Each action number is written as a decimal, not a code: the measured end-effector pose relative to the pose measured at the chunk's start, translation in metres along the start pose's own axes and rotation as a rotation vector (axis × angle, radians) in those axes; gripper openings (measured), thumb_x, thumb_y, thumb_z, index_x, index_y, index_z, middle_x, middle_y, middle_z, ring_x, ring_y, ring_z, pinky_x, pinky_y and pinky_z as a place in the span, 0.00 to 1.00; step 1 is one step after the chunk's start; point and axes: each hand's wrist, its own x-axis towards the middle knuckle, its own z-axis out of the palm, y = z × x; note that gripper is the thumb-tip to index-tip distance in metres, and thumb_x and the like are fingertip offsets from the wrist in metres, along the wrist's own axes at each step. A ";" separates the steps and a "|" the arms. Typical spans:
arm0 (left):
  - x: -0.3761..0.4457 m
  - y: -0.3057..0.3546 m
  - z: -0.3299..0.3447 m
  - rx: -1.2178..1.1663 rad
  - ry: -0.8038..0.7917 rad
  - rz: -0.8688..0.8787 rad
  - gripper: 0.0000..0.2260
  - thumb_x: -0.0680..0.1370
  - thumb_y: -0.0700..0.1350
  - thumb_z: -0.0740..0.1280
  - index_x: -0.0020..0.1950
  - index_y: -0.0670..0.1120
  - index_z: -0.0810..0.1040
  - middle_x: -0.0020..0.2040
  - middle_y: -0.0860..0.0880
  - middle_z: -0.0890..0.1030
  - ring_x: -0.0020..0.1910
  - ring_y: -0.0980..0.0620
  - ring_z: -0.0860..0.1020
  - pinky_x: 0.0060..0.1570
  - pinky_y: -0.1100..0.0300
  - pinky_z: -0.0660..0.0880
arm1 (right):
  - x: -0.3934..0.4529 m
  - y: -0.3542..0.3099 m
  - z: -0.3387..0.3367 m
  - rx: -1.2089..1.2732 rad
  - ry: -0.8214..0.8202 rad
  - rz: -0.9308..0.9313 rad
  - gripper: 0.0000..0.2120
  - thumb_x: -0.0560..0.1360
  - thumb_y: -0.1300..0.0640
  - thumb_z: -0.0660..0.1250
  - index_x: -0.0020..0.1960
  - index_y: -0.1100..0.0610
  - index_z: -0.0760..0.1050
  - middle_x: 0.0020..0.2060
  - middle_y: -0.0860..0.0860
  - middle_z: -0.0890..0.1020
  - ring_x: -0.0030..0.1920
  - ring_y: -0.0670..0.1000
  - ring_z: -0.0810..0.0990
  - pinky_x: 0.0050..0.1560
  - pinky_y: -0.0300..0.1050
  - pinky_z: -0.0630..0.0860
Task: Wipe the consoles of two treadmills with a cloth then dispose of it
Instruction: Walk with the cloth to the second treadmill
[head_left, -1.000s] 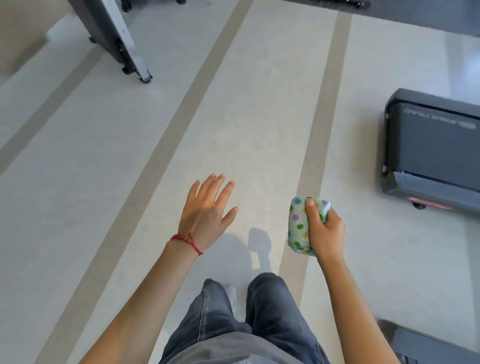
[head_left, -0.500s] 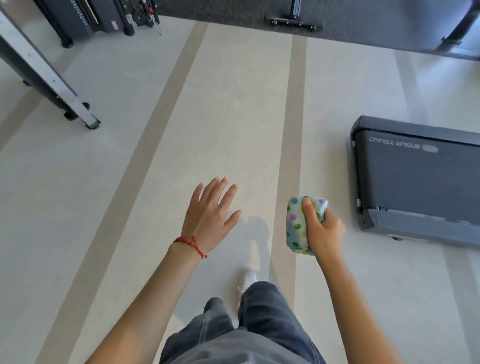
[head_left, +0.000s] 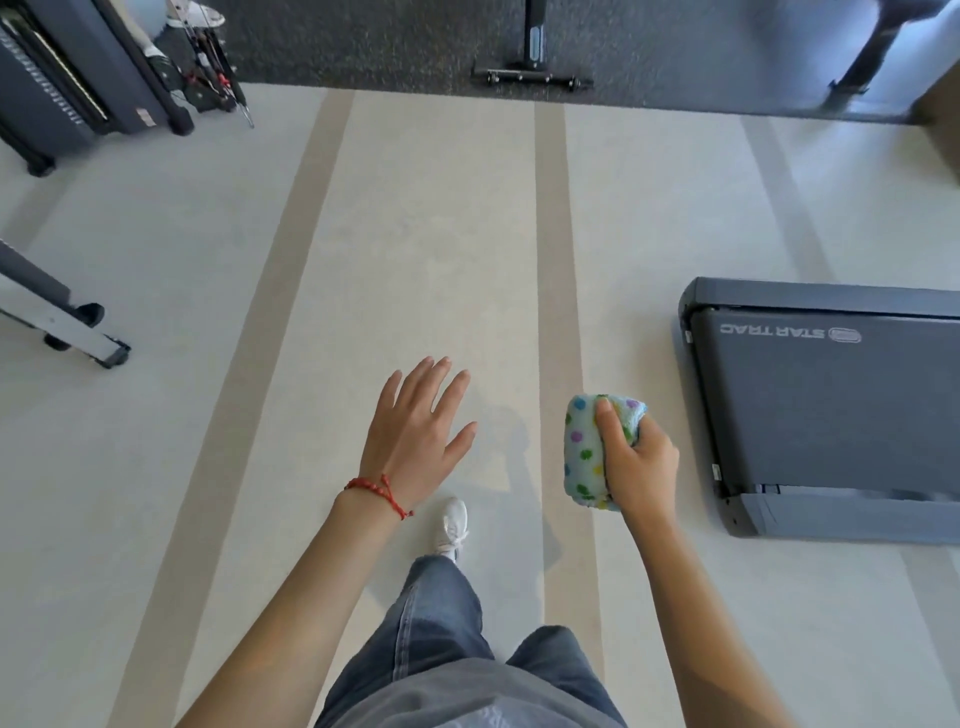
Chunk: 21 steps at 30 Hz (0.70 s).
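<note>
My right hand (head_left: 640, 465) grips a folded pale-blue cloth (head_left: 584, 449) with coloured dots, held in front of me above the floor. My left hand (head_left: 415, 431) hangs flat beside it, fingers spread, with nothing in it and a red string on the wrist. The dark grey end of a treadmill (head_left: 831, 410) marked STAR TRAC lies on the floor just right of the cloth. No console is in view.
A pale floor with tan stripes (head_left: 553, 260) runs ahead. Gym machine bases stand at far left (head_left: 67, 88) and a metal foot (head_left: 78, 332) at mid left. A dark mat (head_left: 415, 41) with equipment stands lies across the top. My white shoe (head_left: 453, 525) steps forward.
The view has tilted up and moved forward: the treadmill end and left machine slid down the frame and more of the dark mat shows. Both hands keep their pose.
</note>
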 end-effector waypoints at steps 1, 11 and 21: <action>0.018 -0.009 0.005 -0.010 -0.009 0.013 0.22 0.75 0.52 0.57 0.61 0.40 0.77 0.61 0.40 0.77 0.61 0.42 0.73 0.58 0.45 0.72 | 0.014 -0.007 0.007 0.007 0.020 0.012 0.19 0.74 0.47 0.65 0.32 0.58 0.66 0.28 0.50 0.71 0.28 0.47 0.71 0.22 0.29 0.67; 0.172 -0.052 0.041 -0.072 -0.020 0.177 0.22 0.76 0.52 0.57 0.61 0.39 0.77 0.61 0.40 0.77 0.61 0.40 0.74 0.58 0.43 0.72 | 0.120 -0.059 0.038 0.040 0.156 0.115 0.17 0.74 0.47 0.65 0.34 0.58 0.70 0.29 0.49 0.75 0.30 0.47 0.74 0.28 0.37 0.71; 0.307 -0.013 0.102 -0.111 -0.022 0.306 0.22 0.76 0.52 0.58 0.61 0.40 0.77 0.60 0.40 0.77 0.61 0.41 0.74 0.58 0.44 0.73 | 0.246 -0.066 0.012 0.062 0.267 0.138 0.16 0.74 0.47 0.65 0.38 0.60 0.74 0.31 0.49 0.77 0.33 0.47 0.76 0.35 0.41 0.74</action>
